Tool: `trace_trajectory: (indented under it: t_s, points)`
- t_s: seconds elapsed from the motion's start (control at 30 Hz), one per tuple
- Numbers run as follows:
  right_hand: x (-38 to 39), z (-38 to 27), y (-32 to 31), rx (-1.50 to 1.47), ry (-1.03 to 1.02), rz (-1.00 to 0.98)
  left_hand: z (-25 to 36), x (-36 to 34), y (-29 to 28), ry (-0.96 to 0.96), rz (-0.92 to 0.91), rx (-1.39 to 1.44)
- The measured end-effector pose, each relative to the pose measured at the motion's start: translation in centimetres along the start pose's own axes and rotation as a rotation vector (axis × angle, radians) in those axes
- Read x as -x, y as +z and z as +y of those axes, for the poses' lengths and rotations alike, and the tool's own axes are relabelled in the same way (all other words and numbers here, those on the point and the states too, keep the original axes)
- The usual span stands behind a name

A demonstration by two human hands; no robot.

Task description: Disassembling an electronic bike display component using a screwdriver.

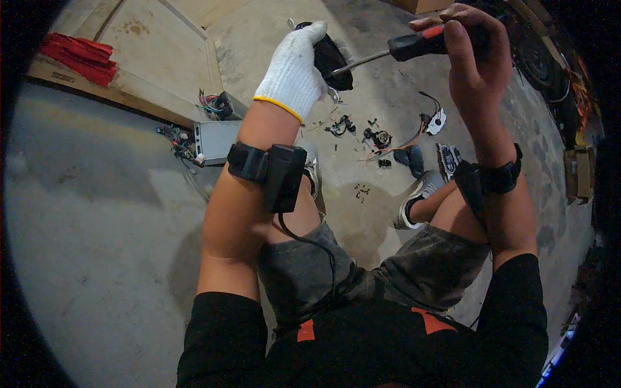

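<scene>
My left hand (294, 64), in a white knit glove with a yellow cuff, is closed around a black oblong part (334, 61). Silvery metal bits stick out at the part's upper and lower ends; what kind of part it is I cannot make out. My bare right hand (475, 55) grips a screwdriver (417, 46) by its black and red handle. The steel shaft points left, and its tip meets the lower end of the black part. Both hands are raised above the concrete floor.
Small black parts (377, 137), loose screws (361, 192) and a white plate with wires (436, 121) lie on the floor between my feet. Left of them sit a grey metal box (217, 142) with wires and a wooden board (155, 52) with red cloth (77, 58). A cardboard box (577, 174) stands right.
</scene>
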State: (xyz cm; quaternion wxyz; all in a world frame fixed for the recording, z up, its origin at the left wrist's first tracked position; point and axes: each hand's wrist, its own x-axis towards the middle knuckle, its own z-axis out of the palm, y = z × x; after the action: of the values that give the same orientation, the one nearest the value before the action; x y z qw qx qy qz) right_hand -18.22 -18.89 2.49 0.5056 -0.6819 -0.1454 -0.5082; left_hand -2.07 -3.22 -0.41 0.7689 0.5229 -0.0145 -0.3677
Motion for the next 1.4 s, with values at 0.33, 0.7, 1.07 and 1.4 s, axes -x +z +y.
trace_trajectory:
  t_s: [0.33,0.7,1.07,1.4]
  points:
    - [-0.2,-2.3,0.5,0.083,0.276,-0.082,-0.2,0.3,0.0,-0.007,0.123,-0.051]
    - [-0.4,-0.4,-0.2,0.389,0.431,-0.155,0.4,0.2,-1.4,0.097,0.258,-0.146]
    - [-0.7,-0.2,-1.1,0.345,0.47,-0.437,1.1,0.6,-2.8,0.096,0.267,-0.188]
    - [-0.9,-0.3,-1.0,0.34,0.794,-0.329,1.0,0.5,-2.9,0.089,0.271,-0.175]
